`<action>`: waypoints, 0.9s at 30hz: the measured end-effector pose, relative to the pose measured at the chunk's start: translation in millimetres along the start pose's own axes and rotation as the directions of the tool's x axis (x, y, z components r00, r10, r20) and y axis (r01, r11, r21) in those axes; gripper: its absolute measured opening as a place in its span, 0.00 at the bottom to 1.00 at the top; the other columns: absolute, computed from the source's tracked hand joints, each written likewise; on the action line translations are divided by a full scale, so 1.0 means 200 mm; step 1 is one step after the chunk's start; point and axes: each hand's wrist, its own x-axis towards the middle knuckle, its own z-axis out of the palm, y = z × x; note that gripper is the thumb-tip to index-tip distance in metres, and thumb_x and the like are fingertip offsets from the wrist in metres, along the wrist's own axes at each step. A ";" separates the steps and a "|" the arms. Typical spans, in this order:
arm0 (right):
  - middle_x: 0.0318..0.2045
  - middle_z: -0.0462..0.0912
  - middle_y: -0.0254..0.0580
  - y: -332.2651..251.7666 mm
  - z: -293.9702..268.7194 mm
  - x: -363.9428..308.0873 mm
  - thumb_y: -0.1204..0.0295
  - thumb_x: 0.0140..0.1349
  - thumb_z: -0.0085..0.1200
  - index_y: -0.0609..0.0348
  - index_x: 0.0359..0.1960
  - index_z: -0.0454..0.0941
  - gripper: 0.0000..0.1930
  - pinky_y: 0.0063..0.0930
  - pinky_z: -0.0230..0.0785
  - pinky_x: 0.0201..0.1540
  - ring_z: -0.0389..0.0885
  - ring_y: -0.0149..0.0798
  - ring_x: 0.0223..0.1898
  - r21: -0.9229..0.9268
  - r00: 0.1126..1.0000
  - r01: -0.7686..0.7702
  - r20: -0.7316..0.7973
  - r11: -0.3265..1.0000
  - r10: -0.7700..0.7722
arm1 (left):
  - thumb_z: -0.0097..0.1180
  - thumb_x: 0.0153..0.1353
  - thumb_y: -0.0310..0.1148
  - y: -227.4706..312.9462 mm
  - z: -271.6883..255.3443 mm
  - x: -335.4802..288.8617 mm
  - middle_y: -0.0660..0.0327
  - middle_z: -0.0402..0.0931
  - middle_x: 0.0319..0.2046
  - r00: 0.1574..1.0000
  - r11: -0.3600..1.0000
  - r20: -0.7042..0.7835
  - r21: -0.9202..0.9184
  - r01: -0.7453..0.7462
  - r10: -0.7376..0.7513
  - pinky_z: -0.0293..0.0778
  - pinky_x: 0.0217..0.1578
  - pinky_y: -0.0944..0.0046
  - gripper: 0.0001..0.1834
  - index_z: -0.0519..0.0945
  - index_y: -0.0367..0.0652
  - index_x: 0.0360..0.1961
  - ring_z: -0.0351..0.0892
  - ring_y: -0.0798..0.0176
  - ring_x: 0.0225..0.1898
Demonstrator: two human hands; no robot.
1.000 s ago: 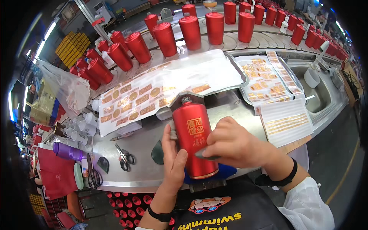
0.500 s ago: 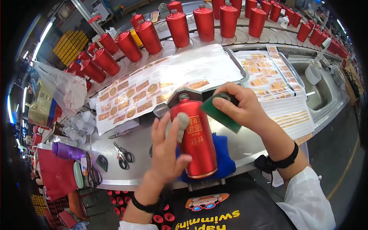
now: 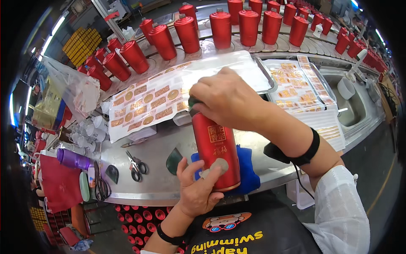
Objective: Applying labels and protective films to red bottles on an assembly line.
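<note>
A red bottle with gold characters lies on its back on a blue cloth, its neck pointing away from me. Over its neck end is my right hand, closed around a green scraper; only a bit of the scraper shows beside the fingers. My left hand is at the bottle's lower left side. Its fingers press a soft grey wad, perhaps cloth or putty, against the bottle's lower front. Left of the bottle, a dark green teardrop-shaped scraper rests on the metal table.
Scissors, more scissors and a small dark scraper lie at left. Behind are gold decal sheets and a tray. Red bottles line a curved conveyor. At right is a sink.
My right hand has swung up and left from the bottle's right side to its neck end. My left hand has slid down along the bottle with the grey wad, uncovering the teardrop-shaped scraper.
</note>
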 end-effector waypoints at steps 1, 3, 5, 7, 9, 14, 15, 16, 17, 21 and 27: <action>0.26 0.77 0.37 0.00 0.01 -0.03 0.72 0.47 0.63 0.55 0.29 0.75 0.09 0.36 0.66 0.39 0.79 0.40 0.33 -0.007 0.996 0.089 -0.026 0.996 -0.089 | 0.45 0.65 0.54 0.00 0.01 -0.01 0.58 0.79 0.44 0.998 0.998 -0.040 -0.053 0.042 -0.045 0.49 0.62 0.41 0.29 0.76 0.40 0.54 0.67 0.50 0.53; 0.28 0.73 0.32 -0.02 0.04 -0.15 0.71 0.46 0.65 0.49 0.30 0.76 0.10 0.35 0.61 0.44 0.76 0.35 0.36 0.057 0.949 0.312 -0.072 0.948 -0.308 | 0.45 0.65 0.54 -0.02 0.03 -0.03 0.55 0.78 0.46 0.993 0.990 -0.080 -0.114 0.083 -0.092 0.50 0.62 0.41 0.30 0.76 0.38 0.54 0.67 0.48 0.54; 0.25 0.71 0.31 0.01 0.04 -0.23 0.71 0.45 0.63 0.47 0.30 0.76 0.10 0.35 0.60 0.39 0.73 0.37 0.31 -0.074 0.947 0.186 -0.252 0.980 -0.199 | 0.43 0.66 0.54 -0.06 0.05 -0.04 0.46 0.72 0.51 0.968 0.974 -0.159 -0.152 0.168 -0.192 0.53 0.61 0.43 0.33 0.73 0.33 0.55 0.65 0.43 0.55; 0.24 0.69 0.31 -0.02 0.03 -0.29 0.70 0.45 0.61 0.44 0.29 0.76 0.09 0.34 0.58 0.38 0.71 0.36 0.29 -0.192 0.923 0.081 -0.355 0.978 -0.146 | 0.42 0.67 0.54 -0.11 0.06 -0.02 0.44 0.70 0.52 0.963 0.965 -0.160 -0.185 0.187 -0.217 0.54 0.61 0.44 0.33 0.72 0.32 0.56 0.64 0.41 0.56; 0.25 0.68 0.30 -0.12 -0.01 -0.38 0.70 0.46 0.61 0.44 0.29 0.76 0.08 0.34 0.58 0.39 0.72 0.34 0.31 0.041 0.965 0.195 -0.188 0.980 -0.184 | 0.41 0.67 0.52 -0.17 0.06 0.00 0.41 0.69 0.53 0.959 0.961 -0.159 -0.186 0.206 -0.237 0.57 0.60 0.47 0.34 0.68 0.30 0.60 0.64 0.39 0.57; 0.25 0.76 0.39 -0.08 -0.04 -0.25 0.68 0.52 0.60 0.48 0.32 0.80 0.06 0.37 0.62 0.37 0.77 0.43 0.32 0.316 0.988 -0.068 0.156 0.946 0.019 | 0.40 0.69 0.47 -0.23 0.07 0.13 0.42 0.68 0.57 0.937 0.891 -0.142 -0.383 0.245 -0.319 0.62 0.58 0.56 0.32 0.63 0.29 0.63 0.68 0.48 0.58; 0.26 0.78 0.45 -0.03 -0.03 -0.18 0.67 0.53 0.59 0.53 0.32 0.80 0.07 0.39 0.66 0.36 0.78 0.48 0.32 0.288 0.974 -0.225 0.066 0.931 0.216 | 0.40 0.70 0.46 -0.23 0.07 0.16 0.45 0.69 0.56 0.906 0.810 -0.132 -0.513 0.284 -0.402 0.62 0.58 0.57 0.31 0.63 0.29 0.63 0.69 0.52 0.57; 0.28 0.80 0.46 0.03 -0.02 -0.13 0.67 0.53 0.60 0.57 0.31 0.80 0.08 0.39 0.70 0.37 0.80 0.49 0.33 0.304 0.940 -0.266 -0.131 0.915 0.316 | 0.40 0.70 0.45 -0.24 0.07 0.20 0.47 0.70 0.56 0.871 0.703 -0.088 -0.632 0.326 -0.483 0.63 0.58 0.58 0.30 0.63 0.29 0.63 0.70 0.56 0.56; 0.29 0.80 0.47 0.06 -0.01 -0.12 0.67 0.52 0.60 0.58 0.31 0.79 0.08 0.39 0.71 0.38 0.80 0.50 0.34 0.084 0.958 -0.144 -0.238 0.986 0.160 | 0.42 0.71 0.44 -0.26 0.06 0.22 0.52 0.72 0.54 0.822 0.565 -0.040 -0.744 0.355 -0.568 0.65 0.56 0.61 0.28 0.65 0.30 0.61 0.72 0.62 0.54; 0.29 0.80 0.48 0.06 0.01 -0.23 0.72 0.50 0.62 0.60 0.32 0.78 0.09 0.38 0.71 0.38 0.80 0.50 0.33 0.487 0.990 0.052 0.087 0.872 -0.108 | 0.44 0.69 0.48 -0.37 0.06 0.34 0.56 0.76 0.49 0.617 0.064 0.338 -0.842 0.535 -0.711 0.70 0.52 0.61 0.26 0.72 0.36 0.55 0.75 0.62 0.50; 0.24 0.75 0.42 -0.01 -0.02 -0.34 0.73 0.52 0.62 0.56 0.32 0.78 0.07 0.37 0.64 0.32 0.73 0.48 0.26 0.140 0.930 -0.105 -0.338 0.985 0.147 | 0.48 0.67 0.51 -0.46 0.17 0.50 0.56 0.79 0.43 0.666 -0.539 0.715 -0.655 0.530 -0.214 0.78 0.45 0.56 0.24 0.74 0.42 0.51 0.80 0.61 0.44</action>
